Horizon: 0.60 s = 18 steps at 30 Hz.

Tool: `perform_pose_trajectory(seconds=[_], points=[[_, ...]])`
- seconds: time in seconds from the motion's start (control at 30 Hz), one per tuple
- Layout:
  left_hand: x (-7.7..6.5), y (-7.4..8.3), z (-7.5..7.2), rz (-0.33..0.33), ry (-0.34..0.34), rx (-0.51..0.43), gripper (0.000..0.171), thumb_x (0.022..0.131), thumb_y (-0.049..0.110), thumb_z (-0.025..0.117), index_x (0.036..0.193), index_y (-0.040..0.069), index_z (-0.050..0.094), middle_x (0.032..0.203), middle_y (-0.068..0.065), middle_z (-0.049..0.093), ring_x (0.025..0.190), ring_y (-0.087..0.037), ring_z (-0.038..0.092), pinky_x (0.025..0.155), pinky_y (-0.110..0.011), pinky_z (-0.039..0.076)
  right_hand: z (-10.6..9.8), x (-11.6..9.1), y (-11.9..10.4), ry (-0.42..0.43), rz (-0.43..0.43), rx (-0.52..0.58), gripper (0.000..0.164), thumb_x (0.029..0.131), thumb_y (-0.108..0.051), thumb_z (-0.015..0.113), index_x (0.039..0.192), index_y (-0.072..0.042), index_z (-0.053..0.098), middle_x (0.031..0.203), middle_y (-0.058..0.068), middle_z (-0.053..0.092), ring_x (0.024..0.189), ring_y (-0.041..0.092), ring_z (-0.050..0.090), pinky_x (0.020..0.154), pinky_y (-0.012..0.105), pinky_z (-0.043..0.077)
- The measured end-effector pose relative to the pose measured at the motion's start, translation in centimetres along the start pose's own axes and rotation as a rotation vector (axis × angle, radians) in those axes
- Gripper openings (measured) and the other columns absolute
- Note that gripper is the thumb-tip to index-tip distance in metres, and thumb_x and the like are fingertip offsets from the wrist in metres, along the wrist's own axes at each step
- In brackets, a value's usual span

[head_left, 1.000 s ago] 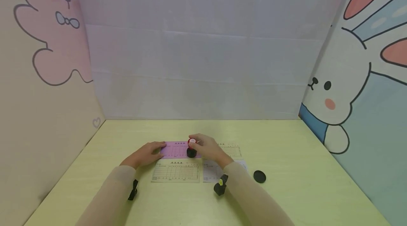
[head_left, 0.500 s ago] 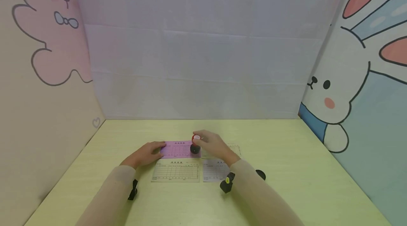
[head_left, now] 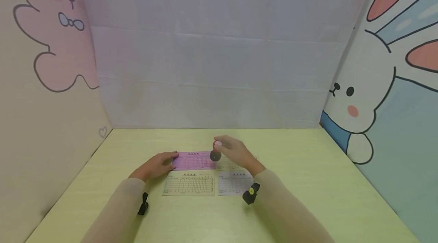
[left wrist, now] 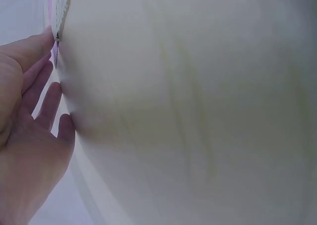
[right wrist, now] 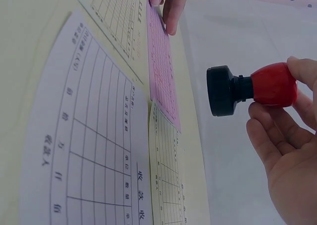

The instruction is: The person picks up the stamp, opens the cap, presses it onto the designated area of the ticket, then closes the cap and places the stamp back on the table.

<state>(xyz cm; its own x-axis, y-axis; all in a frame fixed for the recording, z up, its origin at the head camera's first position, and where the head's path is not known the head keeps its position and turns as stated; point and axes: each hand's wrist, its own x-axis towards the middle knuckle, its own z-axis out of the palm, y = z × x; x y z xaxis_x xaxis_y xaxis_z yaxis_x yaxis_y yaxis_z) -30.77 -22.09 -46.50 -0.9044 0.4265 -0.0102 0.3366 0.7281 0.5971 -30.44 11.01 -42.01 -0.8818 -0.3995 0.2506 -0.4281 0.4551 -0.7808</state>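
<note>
My right hand grips the red knob of a stamp with a black base. In the right wrist view the stamp is held above the papers, its base pointing down at them. A pink form lies under my left hand, whose fingertips rest on its left edge. A red stamped mark shows on the pink form in the right wrist view. The left wrist view shows the left fingers extended against the tabletop, at the paper's edge.
A cream form lies below the pink one, and a white form to its right. Another cream form is partly covered by my right hand. They lie on a pale yellow table with a white backdrop behind.
My right hand has lifted the stamp off the pink form and carried it up and right, toward the upper right form. A black disc on the right is now hidden by my sleeve.
</note>
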Motion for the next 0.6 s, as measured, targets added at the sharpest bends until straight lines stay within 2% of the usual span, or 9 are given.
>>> perform_pose_trajectory(seconds=[0.23,0.4,0.6], points=[[0.1,-0.1,-0.1,0.003,-0.005,0.028,0.051,0.101,0.017,0.062,0.147,0.000,0.048,0.153,-0.021,0.041,0.143,-0.046,0.030,0.116,-0.061,0.023,-1.1,-0.5,0.3,0.017,-0.002,0.014,0.043,0.102,-0.040,0.059,0.137,-0.016,0.061,0.111,-0.007,0.070,0.113,0.018,0.064,0.104,0.046,0.046],[0.0,-0.1,-0.3,0.003,0.001,0.013,0.050,0.101,0.016,0.061,0.147,0.000,0.048,0.153,-0.021,0.041,0.143,-0.047,0.029,0.116,-0.061,0.022,-2.1,-1.0,0.8,0.026,0.007,0.031,0.043,0.101,-0.040,0.060,0.137,-0.017,0.061,0.114,-0.006,0.070,0.108,0.017,0.065,0.102,0.050,0.046],[-0.1,-0.3,-0.2,-0.088,0.051,-0.089,0.051,0.102,0.022,0.059,0.149,0.006,0.046,0.155,-0.020,0.039,0.143,-0.046,0.029,0.115,-0.062,0.021,-3.1,-1.7,1.3,0.039,0.007,0.051,0.042,0.102,-0.036,0.060,0.137,-0.013,0.060,0.112,0.000,0.071,0.106,0.020,0.066,0.100,0.051,0.046]])
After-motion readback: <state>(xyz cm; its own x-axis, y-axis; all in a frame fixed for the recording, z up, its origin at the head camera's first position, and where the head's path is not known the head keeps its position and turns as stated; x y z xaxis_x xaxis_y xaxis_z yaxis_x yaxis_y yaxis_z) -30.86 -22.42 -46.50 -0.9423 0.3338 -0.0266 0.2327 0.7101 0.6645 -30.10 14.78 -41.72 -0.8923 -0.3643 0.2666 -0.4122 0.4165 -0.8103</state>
